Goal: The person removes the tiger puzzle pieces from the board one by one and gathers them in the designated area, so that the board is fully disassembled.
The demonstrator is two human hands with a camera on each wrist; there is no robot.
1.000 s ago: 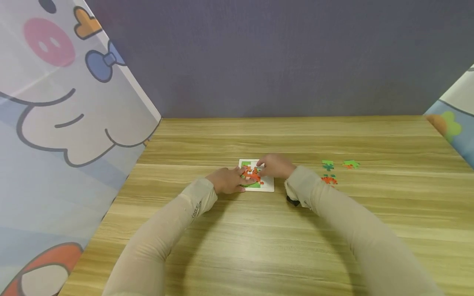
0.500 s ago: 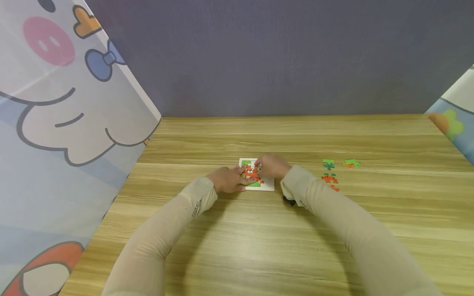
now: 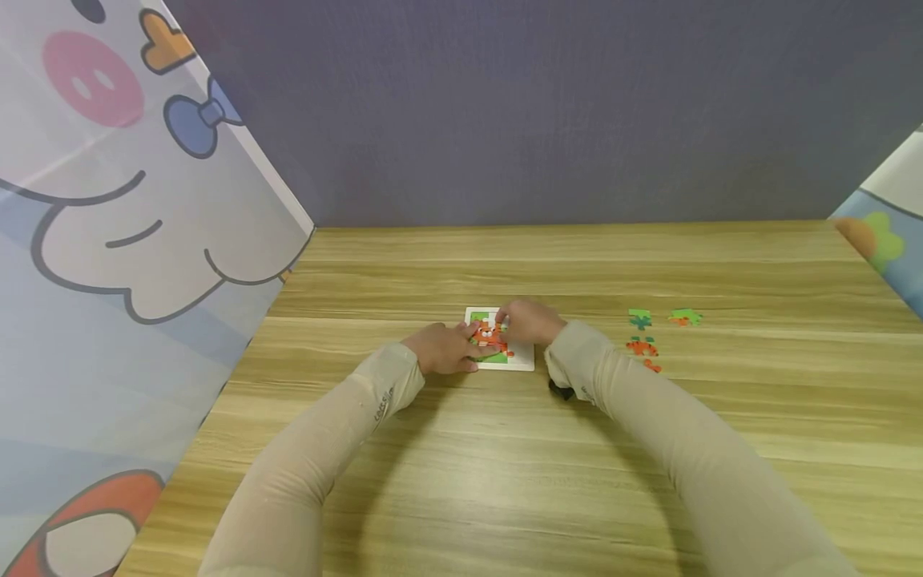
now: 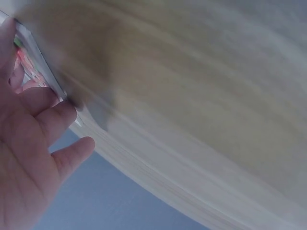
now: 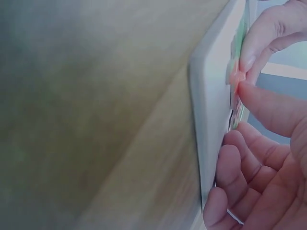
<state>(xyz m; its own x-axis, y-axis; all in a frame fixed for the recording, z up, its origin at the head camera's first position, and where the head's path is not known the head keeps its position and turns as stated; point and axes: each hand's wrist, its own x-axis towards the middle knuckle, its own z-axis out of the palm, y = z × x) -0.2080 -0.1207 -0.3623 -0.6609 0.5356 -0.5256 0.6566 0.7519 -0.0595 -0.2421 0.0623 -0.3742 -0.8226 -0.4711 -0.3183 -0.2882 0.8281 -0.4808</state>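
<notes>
A small jigsaw puzzle in a white tray [image 3: 521,362] lies on the table, partly filled with pieces that form an orange tiger face [image 3: 486,334] on green. My left hand [image 3: 445,350] rests on its left side with the fingers stretched over the pieces. At the upper right of the picture, my right hand [image 3: 532,321] holds a puzzle piece [image 3: 503,328] between thumb and fingers, low against the tray. Most of that piece is hidden by the fingers. In the right wrist view, the thumb [image 5: 273,108] touches the picture and the other fingers curl at the tray's edge.
Several loose puzzle pieces lie to the right: a green and teal one [image 3: 639,319], a green and orange one [image 3: 685,316], an orange striped one [image 3: 642,348] and a small orange one [image 3: 652,365]. A grey partition [image 3: 548,112] stands along the table's [image 3: 469,465] back edge.
My right hand has shifted slightly left over the tray, its fingers staying at the picture's upper right. The left hand stays in place. The small orange loose piece has come out from behind the right sleeve.
</notes>
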